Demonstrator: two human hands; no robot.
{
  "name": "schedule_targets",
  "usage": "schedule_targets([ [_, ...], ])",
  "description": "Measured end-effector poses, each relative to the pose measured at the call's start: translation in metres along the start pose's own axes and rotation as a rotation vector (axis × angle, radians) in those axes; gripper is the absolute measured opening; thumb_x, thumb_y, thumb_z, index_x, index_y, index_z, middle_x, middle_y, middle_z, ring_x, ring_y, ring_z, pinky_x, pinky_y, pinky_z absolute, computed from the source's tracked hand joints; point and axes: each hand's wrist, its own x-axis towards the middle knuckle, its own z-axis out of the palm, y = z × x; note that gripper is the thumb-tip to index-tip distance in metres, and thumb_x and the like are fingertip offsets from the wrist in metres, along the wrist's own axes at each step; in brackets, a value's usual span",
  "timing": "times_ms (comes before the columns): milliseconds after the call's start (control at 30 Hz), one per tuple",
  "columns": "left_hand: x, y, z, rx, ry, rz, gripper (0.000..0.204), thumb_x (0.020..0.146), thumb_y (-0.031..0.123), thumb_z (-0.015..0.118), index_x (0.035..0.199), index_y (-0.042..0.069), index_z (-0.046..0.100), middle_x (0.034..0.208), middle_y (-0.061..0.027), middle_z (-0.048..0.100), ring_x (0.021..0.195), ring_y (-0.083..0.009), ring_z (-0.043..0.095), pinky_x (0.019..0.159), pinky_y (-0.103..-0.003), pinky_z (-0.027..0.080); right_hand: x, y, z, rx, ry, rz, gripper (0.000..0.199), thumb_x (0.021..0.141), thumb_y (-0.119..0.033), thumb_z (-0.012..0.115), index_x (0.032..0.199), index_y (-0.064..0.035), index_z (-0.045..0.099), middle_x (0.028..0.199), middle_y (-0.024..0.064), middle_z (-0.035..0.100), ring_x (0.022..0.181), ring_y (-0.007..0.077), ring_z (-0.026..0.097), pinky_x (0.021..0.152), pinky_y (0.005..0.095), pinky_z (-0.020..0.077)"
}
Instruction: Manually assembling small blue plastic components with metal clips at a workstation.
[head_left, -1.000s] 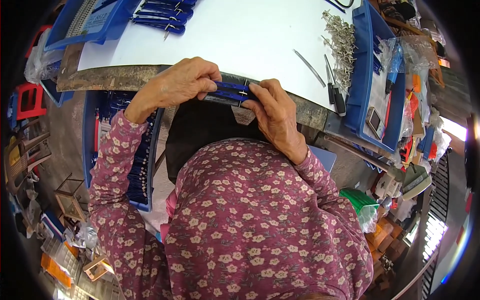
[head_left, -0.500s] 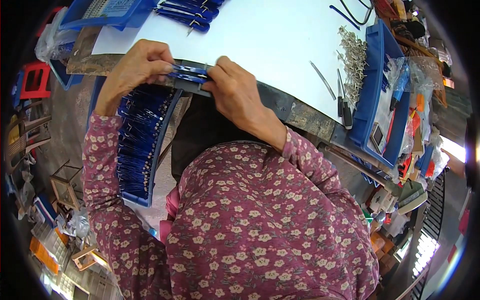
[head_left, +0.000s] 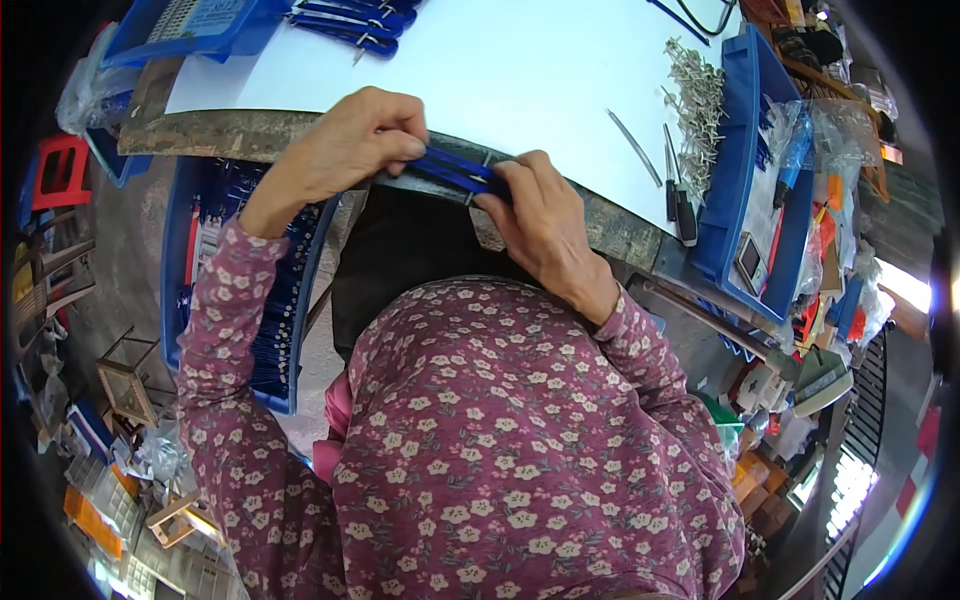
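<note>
My left hand and my right hand hold a slim blue two-armed piece between them, just off the table's front edge. My left thumb and index finger pinch its left end. The right fingers are closed round the other end, beside a small silver pin that crosses the arms. What lies under the right fingertips is hidden. At the far left of the white work surface, several similar blue pieces lie in a stack.
A pile of silver pins lies at the right, beside a thin metal rod and black-handled tools. A blue tray borders them. Below my left arm, a blue bin holds many blue pieces. Another blue tray stands far left.
Both hands have moved to the right with the blue piece, which now tilts down toward its right end. The bin below my left arm shows more of its left side.
</note>
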Motion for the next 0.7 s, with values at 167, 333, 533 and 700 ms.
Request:
schedule_targets([
  [167, 0.009, -0.006, -0.001, 0.190, 0.010, 0.040, 0.015, 0.079, 0.014, 0.054, 0.072, 0.001, 0.054, 0.057, -0.0014, 0.047, 0.052, -0.0088, 0.043, 0.049, -0.023, 0.036, 0.002, 0.003, 0.000, 0.031, 0.060, 0.008, 0.027, 0.070, -0.005, 0.067, 0.090, 0.0013, 0.052, 0.079, 0.0131, 0.048, 0.061, 0.0275, 0.051, 0.052, 0.0347, 0.0409],
  [333, -0.010, -0.014, -0.023, 0.131, 0.077, -0.042, 0.012, 0.079, 0.015, 0.058, 0.082, 0.003, 0.059, 0.060, 0.0020, 0.048, 0.052, -0.0053, 0.041, 0.048, -0.020, 0.034, 0.024, -0.007, 0.015, 0.098, 0.076, -0.031, 0.024, 0.068, -0.003, 0.068, 0.085, 0.0009, 0.052, 0.076, 0.0120, 0.047, 0.058, 0.0271, 0.051, 0.049, 0.0341, 0.0402],
  [533, -0.026, -0.037, -0.047, -0.069, 0.162, -0.122, 0.017, 0.081, 0.019, 0.060, 0.089, 0.005, 0.062, 0.066, 0.0054, 0.050, 0.055, -0.0014, 0.039, 0.048, -0.015, 0.031, 0.047, -0.019, 0.038, 0.116, 0.101, -0.080, 0.024, 0.065, 0.000, 0.068, 0.079, 0.0001, 0.049, 0.074, 0.0114, 0.046, 0.057, 0.0269, 0.051, 0.048, 0.0351, 0.0393],
  [700, -0.034, -0.041, -0.066, -0.008, 0.157, -0.067, 0.019, 0.080, 0.018, 0.060, 0.092, 0.003, 0.063, 0.067, 0.0026, 0.055, 0.060, -0.0036, 0.047, 0.054, -0.016, 0.040, 0.062, -0.029, 0.051, 0.113, 0.118, -0.077, 0.026, 0.062, 0.001, 0.069, 0.077, -0.0003, 0.047, 0.074, 0.0116, 0.046, 0.057, 0.0270, 0.051, 0.046, 0.0351, 0.0392],
])
